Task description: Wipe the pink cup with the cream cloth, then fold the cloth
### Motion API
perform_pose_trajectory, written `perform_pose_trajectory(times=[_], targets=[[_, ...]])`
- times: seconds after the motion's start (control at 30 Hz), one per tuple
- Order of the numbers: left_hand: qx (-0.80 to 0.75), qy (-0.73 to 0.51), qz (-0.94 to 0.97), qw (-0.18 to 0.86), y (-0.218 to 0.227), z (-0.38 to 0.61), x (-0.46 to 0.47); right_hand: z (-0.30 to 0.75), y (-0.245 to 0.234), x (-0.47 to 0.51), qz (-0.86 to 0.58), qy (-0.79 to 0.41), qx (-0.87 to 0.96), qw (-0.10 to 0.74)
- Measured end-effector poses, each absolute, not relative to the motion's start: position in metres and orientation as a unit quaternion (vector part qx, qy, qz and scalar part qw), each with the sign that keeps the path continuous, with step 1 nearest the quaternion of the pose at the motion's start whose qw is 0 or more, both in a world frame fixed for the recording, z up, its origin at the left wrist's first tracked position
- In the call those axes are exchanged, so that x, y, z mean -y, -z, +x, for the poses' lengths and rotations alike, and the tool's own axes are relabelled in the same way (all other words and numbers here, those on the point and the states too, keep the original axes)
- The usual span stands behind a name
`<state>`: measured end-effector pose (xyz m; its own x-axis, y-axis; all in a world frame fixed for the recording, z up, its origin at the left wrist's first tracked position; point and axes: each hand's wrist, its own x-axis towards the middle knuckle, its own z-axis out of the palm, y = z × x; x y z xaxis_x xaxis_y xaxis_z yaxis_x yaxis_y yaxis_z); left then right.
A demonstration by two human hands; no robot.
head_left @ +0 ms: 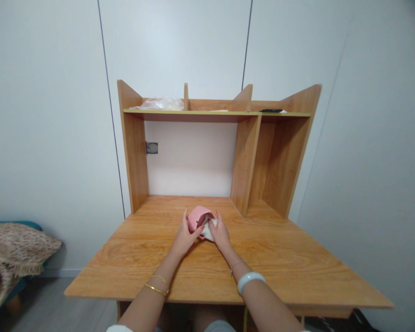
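A small pink cup-like object rests on the wooden desk near its middle, tipped toward me. My left hand wraps round its left side, fingers closed on it. My right hand is closed on a white cloth pressed against the pink object's opening. Both hands touch each other over the object. Gold bangles circle my left wrist, and a pale bangle and thin chain circle the right.
A wooden hutch with an upper shelf stands at the desk's back. On the shelf lie a clear plastic bag and a dark flat item. A bed with a patterned blanket sits at the left. White walls surround the desk.
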<state>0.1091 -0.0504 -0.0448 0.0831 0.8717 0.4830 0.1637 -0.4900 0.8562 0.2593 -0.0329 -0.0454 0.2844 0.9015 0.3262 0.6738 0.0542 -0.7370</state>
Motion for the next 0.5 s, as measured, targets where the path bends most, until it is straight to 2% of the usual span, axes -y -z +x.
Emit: perform_pose_trajectory(times=[0.3,0.5], targets=[[-0.361,-0.514,0.713,0.310,0.042,0.114,0.058,0.260,0.048,0.033,-0.653,-0.125,0.567,0.486],[-0.381,-0.522,0.698,0.307,0.036,0.113,0.062,0.256,0.037,0.041,-0.703,-0.028,0.562,0.435]])
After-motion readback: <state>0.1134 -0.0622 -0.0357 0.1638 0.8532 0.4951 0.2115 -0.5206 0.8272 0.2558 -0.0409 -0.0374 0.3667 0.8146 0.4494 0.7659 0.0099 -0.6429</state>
